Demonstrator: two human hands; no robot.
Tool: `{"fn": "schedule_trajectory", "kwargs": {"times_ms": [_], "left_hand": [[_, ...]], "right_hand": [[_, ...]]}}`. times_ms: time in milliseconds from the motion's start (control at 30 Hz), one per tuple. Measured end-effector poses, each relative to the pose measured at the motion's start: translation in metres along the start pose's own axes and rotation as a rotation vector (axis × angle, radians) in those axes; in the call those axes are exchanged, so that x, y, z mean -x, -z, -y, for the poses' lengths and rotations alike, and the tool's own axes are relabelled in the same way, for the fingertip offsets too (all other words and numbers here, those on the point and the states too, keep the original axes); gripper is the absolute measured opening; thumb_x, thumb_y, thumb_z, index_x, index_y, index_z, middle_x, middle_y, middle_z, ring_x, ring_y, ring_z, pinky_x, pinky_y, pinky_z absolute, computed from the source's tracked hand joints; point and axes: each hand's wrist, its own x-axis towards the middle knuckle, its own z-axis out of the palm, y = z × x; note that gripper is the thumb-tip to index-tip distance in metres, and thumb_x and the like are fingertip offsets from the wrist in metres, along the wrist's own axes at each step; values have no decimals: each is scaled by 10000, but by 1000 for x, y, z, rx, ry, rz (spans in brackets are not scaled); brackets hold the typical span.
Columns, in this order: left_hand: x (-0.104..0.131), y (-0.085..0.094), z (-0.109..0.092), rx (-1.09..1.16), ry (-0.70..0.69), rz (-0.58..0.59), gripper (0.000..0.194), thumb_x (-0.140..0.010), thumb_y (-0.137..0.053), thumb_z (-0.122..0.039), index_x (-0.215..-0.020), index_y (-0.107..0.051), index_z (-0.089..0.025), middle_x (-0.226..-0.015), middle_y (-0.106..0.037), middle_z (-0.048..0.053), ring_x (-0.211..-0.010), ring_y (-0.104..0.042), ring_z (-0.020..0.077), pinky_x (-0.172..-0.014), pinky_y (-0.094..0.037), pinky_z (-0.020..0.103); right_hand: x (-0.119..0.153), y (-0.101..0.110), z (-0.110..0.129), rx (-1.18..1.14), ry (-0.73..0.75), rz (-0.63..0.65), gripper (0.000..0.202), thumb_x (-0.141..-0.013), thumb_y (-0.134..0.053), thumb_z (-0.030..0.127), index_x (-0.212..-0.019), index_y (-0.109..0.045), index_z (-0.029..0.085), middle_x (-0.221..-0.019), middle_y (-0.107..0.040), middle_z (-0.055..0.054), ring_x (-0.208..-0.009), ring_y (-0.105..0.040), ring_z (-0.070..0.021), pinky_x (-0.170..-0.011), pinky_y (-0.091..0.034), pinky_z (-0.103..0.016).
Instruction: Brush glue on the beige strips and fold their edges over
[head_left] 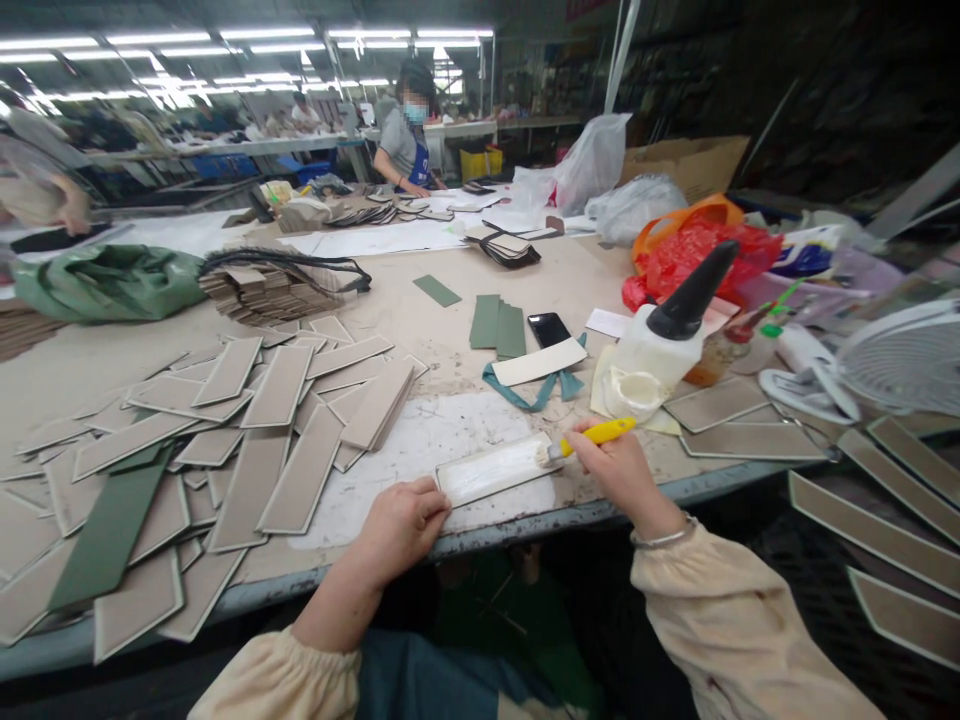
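My right hand (616,466) is closed round a glue brush with a yellow handle (600,433). Its bristles rest on the right part of a rectangular panel (487,474), which is coated with wet white glue. At the panel's left end, my left hand (405,525) pinches the corner between thumb and fingers. The panel lies flat near the table's front edge. Beyond my right hand stands a white glue bottle (646,360) with a black cone on top and a glue-smeared opening low on its front.
Many beige panels (277,385) lie heaped on the left, with a green strip (112,530) on top. Green pieces (498,325), a phone (549,330) and plastic bags (697,250) sit farther back. A white fan (900,355) stands right. Across the table works a masked person (409,140).
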Motion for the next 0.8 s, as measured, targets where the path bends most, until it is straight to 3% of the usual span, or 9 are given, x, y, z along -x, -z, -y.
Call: {"fn": "schedule_trajectory", "kwargs": {"times_ms": [133,267,433,533,667,733,800], "left_hand": [[-1,2,-1,15,3,-7,227,-888,-495,-212,-806,-706,-226,-813,-644,22,-743,-625,127,-663,-446,216],[-3,3,-2,20,23,22,229,-891,-492,-214,-800,-702,-222,-820,-639,21,-758,-626,135,-675,-440,226],[-3,3,-2,26,40,53,231,-893,-489,-212,-800,-700,-214,-824,-631,22,-756,-622,136,-669,-428,230],[-4,5,-3,29,43,58,234,-894,-485,-213,-803,-700,-212,-817,-625,22,-748,-618,134,-667,-423,230],[-5,7,-6,28,46,63,247,-892,-474,-201,-782,-695,-207,-806,-622,22,-744,-614,130,-665,-420,224],[-6,7,-7,22,48,70,250,-891,-473,-203,-773,-693,-206,-801,-620,23,-738,-611,131,-660,-420,224],[-6,7,-6,26,50,73,243,-889,-478,-204,-775,-693,-205,-804,-617,23,-739,-611,133,-662,-422,226]], "right_hand": [[-3,22,-9,-227,-122,-124,240,-791,-600,431,-758,-584,194,-449,-470,63,-383,-437,-104,-386,-331,-221],[-5,21,-10,-382,-174,-207,266,-763,-639,443,-762,-557,190,-467,-452,72,-368,-398,-83,-352,-297,-202],[-2,-6,-4,-294,-124,23,286,-817,-572,491,-821,-576,206,-504,-518,48,-425,-471,-117,-410,-382,-225],[-1,-10,1,-63,-12,95,267,-845,-517,459,-803,-607,212,-516,-561,24,-501,-541,-154,-519,-429,-266],[-2,11,0,177,77,-247,278,-834,-505,435,-730,-617,202,-567,-593,-4,-590,-577,-182,-608,-420,-299],[-2,21,-4,102,31,-374,289,-840,-522,458,-747,-612,200,-506,-548,22,-521,-544,-164,-576,-412,-290],[0,24,-7,-1,-2,-411,288,-845,-542,470,-768,-606,199,-458,-496,51,-460,-504,-144,-540,-405,-274]]}}
